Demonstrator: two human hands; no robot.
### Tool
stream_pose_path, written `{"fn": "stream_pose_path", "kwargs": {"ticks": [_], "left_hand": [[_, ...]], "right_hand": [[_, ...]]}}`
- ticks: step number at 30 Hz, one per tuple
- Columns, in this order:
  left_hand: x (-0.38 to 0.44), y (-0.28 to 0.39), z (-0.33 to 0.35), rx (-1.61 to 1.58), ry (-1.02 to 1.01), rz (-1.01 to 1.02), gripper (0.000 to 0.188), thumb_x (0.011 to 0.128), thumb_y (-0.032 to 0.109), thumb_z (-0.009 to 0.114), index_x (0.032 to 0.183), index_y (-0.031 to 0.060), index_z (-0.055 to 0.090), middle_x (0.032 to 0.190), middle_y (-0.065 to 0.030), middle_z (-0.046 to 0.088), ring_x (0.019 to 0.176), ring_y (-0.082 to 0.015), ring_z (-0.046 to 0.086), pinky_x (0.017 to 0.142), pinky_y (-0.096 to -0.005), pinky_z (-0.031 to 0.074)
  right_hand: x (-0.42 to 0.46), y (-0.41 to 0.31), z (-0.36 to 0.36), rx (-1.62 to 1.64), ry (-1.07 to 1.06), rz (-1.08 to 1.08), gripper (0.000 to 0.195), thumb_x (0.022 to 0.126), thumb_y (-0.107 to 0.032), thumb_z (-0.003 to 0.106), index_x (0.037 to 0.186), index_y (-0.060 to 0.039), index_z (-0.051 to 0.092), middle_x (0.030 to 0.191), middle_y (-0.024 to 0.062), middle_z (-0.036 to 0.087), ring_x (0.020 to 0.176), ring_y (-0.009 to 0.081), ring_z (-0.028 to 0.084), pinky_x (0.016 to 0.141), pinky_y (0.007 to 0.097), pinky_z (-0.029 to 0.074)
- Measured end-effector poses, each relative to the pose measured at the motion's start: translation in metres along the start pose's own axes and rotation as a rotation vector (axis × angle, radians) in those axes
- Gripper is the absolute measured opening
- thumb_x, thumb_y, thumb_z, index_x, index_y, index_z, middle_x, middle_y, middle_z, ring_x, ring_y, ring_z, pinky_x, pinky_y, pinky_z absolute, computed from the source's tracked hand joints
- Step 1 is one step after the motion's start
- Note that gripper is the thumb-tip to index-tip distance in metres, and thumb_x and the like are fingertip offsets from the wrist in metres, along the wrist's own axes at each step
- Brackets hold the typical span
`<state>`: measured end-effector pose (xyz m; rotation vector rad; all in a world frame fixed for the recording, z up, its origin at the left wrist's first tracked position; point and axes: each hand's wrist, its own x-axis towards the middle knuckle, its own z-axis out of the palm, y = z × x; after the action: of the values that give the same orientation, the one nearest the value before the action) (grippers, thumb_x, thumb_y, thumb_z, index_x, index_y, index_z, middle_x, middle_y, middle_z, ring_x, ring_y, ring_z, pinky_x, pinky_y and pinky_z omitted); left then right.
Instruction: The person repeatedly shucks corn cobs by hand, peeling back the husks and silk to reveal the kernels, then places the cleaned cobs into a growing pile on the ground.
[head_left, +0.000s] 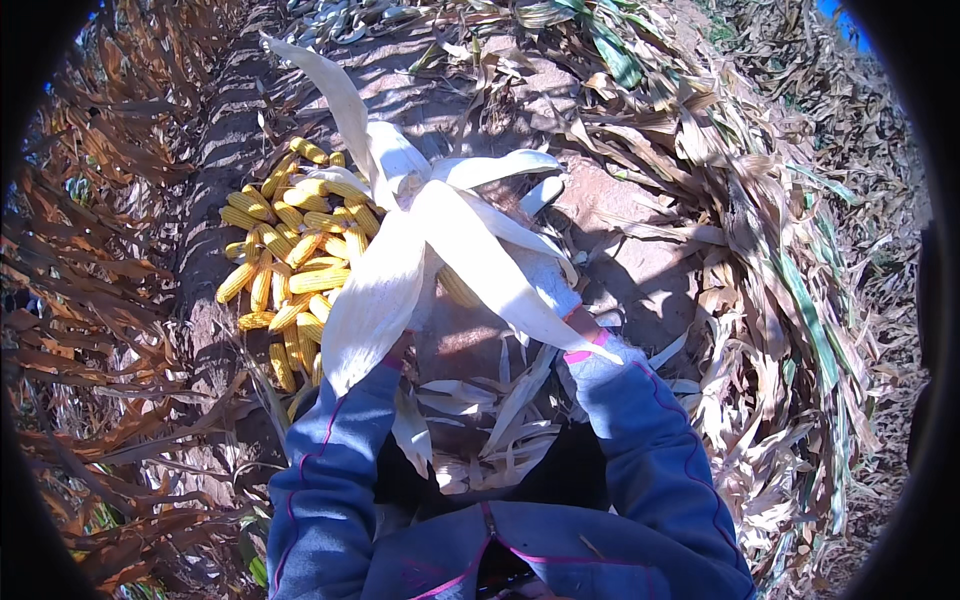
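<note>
A large pale dry corn husk (469, 232) spreads wide in front of me, its leaves splayed towards the camera. Under it a part of a yellow corn ear (456, 286) shows. My left hand (424, 304), in a white glove, is against the left side of this ear, mostly covered by a husk leaf. My right hand (556, 291), gloved too, is under the husk's right side; its fingers are hidden, so its hold cannot be made out. Left of the husk lies a heap of bare yellow corn ears (319, 281) on the soil.
Standing brown corn stalks (112, 300) line the left side. Dry stalks and leaves (750, 225) curve along the right. Loose husk pieces (457, 394) lie between my legs. Pale husks (330, 19) are heaped at the far end of the bare soil (637, 262).
</note>
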<state>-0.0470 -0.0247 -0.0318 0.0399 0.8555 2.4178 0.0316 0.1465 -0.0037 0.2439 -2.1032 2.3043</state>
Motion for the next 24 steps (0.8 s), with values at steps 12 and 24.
{"fn": "stream_pose_path", "kwargs": {"ticks": [12, 24], "left_hand": [[-0.011, 0.002, 0.019, 0.326, -0.151, -0.107, 0.039, 0.087, 0.023, 0.067, 0.119, 0.0012, 0.057, 0.112, -0.0105, 0.062, 0.101, -0.0229, 0.061, 0.086, -0.0351, 0.051], [-0.024, -0.014, 0.049, 1.392, -0.322, 0.458, 0.040, 0.079, 0.030, 0.077, 0.104, 0.0015, 0.061, 0.094, -0.0180, 0.064, 0.086, -0.0326, 0.065, 0.073, -0.0372, 0.051]], "right_hand": [[0.006, 0.047, -0.021, 0.038, 0.068, -0.050, 0.038, 0.096, -0.015, 0.057, 0.131, -0.0009, 0.051, 0.121, 0.0096, 0.060, 0.109, 0.0208, 0.060, 0.097, 0.0327, 0.048], [-0.008, 0.004, -0.006, -1.070, 0.272, -0.222, 0.034, 0.099, -0.021, 0.045, 0.126, -0.0077, 0.060, 0.113, 0.0115, 0.066, 0.100, 0.0271, 0.062, 0.089, 0.0387, 0.048]]}}
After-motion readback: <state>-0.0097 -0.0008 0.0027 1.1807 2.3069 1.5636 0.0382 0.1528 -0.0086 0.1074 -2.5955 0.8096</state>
